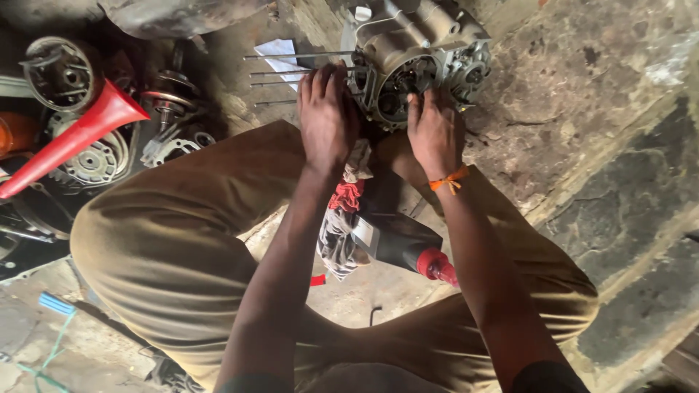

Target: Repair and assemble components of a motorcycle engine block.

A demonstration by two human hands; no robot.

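Note:
A grey metal engine block (429,44) stands on the stone floor ahead of my knees, its open side with gears facing me. Three long thin studs (291,71) stick out of it to the left. My left hand (326,116) rests against the block's left edge, fingers over the studs' base. My right hand (435,131), an orange thread at its wrist, presses fingers into the open gear cavity (399,91). What either hand grips is hidden.
A rag (342,218) and a black bottle with a red cap (408,244) lie between my legs. At left are a red funnel (73,138), a crankshaft (169,105) and round engine parts (62,73). The rough stone floor (597,109) spreads to the right.

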